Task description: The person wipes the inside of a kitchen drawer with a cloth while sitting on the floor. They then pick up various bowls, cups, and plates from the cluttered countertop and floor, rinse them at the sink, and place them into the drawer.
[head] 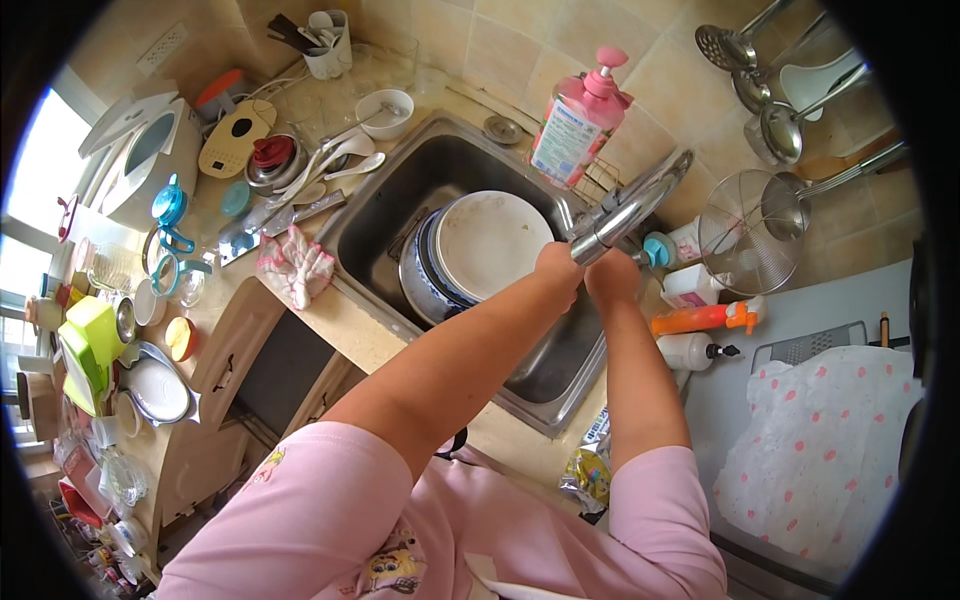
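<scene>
My left hand (561, 271) and my right hand (613, 279) are close together just under the spout of the chrome faucet (592, 244), over the stainless steel sink (551, 375). The spout and my wrists hide most of the fingers, so whether they hold anything does not show. Left of my hands, a white plate (491, 240) lies on top of stacked bowls and a metal pot in the sink. Behind the faucet stands a pink pump bottle (574, 127). A crumpled pink and white cloth (295, 266) lies at the sink's left edge.
Spoons, a white bowl (385, 114) and a lidded metal pot crowd the left counter. Ladles and a wire strainer (752, 231) hang at the right wall. An orange bottle (697, 319) lies right of the sink, near a dotted cloth (821, 450). A half apple (181, 338) sits far left.
</scene>
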Demonstrator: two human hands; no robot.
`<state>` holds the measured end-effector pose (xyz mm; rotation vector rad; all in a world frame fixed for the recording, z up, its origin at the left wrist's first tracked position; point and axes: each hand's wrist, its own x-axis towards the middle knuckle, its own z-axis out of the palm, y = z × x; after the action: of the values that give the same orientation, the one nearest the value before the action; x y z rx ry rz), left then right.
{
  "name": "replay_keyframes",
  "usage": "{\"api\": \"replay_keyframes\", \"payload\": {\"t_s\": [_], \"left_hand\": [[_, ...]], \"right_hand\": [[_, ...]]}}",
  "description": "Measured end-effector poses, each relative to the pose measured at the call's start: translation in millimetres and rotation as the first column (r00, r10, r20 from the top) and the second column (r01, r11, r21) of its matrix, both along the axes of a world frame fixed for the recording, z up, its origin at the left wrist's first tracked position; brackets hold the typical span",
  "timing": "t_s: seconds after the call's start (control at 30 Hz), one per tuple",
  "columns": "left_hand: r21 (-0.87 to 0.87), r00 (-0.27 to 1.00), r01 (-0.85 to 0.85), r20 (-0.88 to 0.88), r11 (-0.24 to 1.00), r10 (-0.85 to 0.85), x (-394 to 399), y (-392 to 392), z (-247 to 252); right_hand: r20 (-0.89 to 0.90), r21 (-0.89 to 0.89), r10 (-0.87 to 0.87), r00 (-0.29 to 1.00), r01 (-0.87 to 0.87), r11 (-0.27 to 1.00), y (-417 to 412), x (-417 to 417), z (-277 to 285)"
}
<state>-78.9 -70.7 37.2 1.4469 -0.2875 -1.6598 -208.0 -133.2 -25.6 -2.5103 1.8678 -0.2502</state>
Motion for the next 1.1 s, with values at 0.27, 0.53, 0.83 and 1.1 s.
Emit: {"api": "replay_keyframes", "payload": {"t_s": [0.27,0.53,0.83,1.1], "left_hand": [[0.201,0.890,-0.175,-0.386,0.964,0.242,5,-7,-30],[0.094,0.917,-0.352,-0.164,0.931,0.363,15,19,-38],[0.052,0.978,-0.179,-0.098,0.982,0.184,17,35,-24],[0.025,0.393,0.581,0.867,0.814,-0.307,35,80,25]], "right_hand": [[0.003,-0.160,0.043,0.999,-0.042,0.986,2,4,16],[0.694,0.702,-0.688,0.214,-0.416,0.579,38,76,12],[0.712,0.663,-0.454,0.536,-0.300,0.686,-9,26,-46],[0.665,0.621,-0.318,0.675,-0.264,0.738,-93,-49,-72]]}}
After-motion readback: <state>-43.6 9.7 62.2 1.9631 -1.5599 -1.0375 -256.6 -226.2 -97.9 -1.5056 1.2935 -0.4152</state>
